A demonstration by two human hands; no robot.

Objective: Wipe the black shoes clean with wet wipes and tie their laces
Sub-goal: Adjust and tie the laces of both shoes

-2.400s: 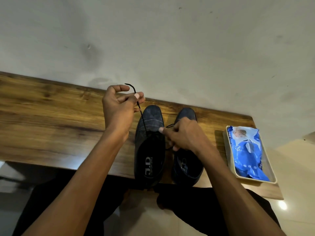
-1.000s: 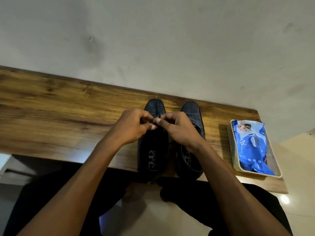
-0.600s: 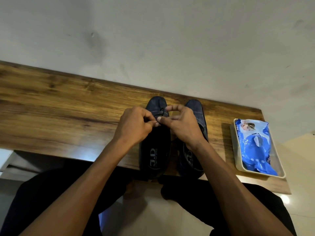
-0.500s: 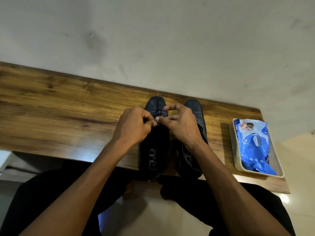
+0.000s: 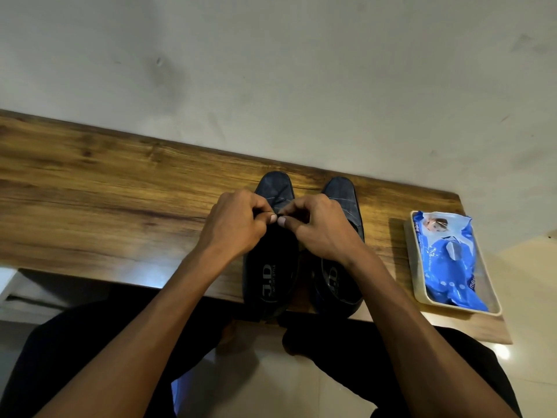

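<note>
I see my left hand point(image 5: 238, 224) and right hand point(image 5: 319, 227) meet over the left shoe point(image 5: 271, 276), fingers curled and pinching its lace point(image 5: 276, 212). My hands hide the knot. The right shoe point(image 5: 339, 267) stands just beside it at 3 o'clock. Further toward 3 o'clock, a blue pack of wipes point(image 5: 446, 260) lies in a tray point(image 5: 417, 285) on the wooden shelf point(image 5: 105, 200).

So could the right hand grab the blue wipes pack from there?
Probably yes. The wipes pack lies uncovered in its tray, with bare table between it and the right hand, but that hand's fingers are pinching the lace now.
</note>
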